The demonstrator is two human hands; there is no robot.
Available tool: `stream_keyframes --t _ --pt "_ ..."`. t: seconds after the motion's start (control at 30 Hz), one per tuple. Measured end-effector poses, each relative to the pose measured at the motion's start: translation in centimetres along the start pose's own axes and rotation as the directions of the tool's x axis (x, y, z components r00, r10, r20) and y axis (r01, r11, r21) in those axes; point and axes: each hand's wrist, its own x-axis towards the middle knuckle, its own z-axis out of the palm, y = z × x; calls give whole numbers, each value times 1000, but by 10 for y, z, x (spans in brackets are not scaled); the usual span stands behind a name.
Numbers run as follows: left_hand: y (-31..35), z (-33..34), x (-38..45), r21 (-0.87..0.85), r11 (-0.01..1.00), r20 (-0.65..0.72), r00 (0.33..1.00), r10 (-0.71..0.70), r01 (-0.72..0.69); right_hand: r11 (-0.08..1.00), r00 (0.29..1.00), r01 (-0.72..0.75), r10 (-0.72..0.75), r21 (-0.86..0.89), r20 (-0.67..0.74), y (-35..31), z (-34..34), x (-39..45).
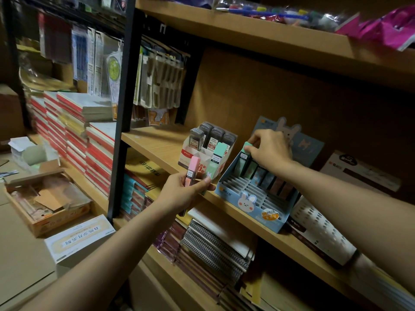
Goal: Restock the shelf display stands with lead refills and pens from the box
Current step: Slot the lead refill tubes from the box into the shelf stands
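Observation:
A blue display stand with a rabbit picture sits on the wooden shelf; several of its back slots hold lead refill cases. My right hand pinches a mint green refill case at the stand's top left slot. My left hand grips a pink refill case and a mint green refill case upright, in front of the shelf edge. Left of the blue stand, a white and red display stand holds several grey lead refill cases.
An open cardboard box with packing scraps lies on the floor at the left, beside a white flat box. Stacked red notebooks fill the left rack. Spiral notebooks lie on the lower shelf. A perforated white basket stands right of the blue stand.

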Motion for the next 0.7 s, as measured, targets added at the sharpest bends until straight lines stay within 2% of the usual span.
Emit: stream_keyframes --t 0.07,0.13,0.2,0.23,0.3,0.37,0.47,0.53,0.63,0.7 --pt "1 0 0 2 1000 -9 1000 7 -7 998 999 32 -32 -52 5 3 -1 0" --pt "1 0 -1 5 1000 -6 1000 17 -17 992 993 104 -108 -68 -46 5 -5 0" --pt "2 0 -1 30 999 1 999 33 -33 977 973 202 -192 69 -124 1 -10 -4" --pt "3 0 -2 42 998 6 999 40 -41 955 971 233 -217 186 -101 -3 -13 -8" --pt "4 1 -4 52 997 33 998 52 -54 893 955 208 -274 399 116 -12 -15 -20" --pt "6 3 -6 53 996 74 995 63 -67 872 914 146 -299 467 274 -17 -12 -30" --pt "8 7 -7 65 996 78 995 63 -68 847 933 47 -227 530 279 -15 -20 -27" --pt "8 8 -7 15 999 102 994 29 -30 873 961 17 -149 488 234 -5 -35 -17" --pt "9 8 -5 -41 998 133 991 -34 39 977 992 107 -118 185 51 14 -50 -5" --pt "9 9 -4 -63 996 137 989 -57 66 988 991 130 -132 88 21 21 -45 -6"
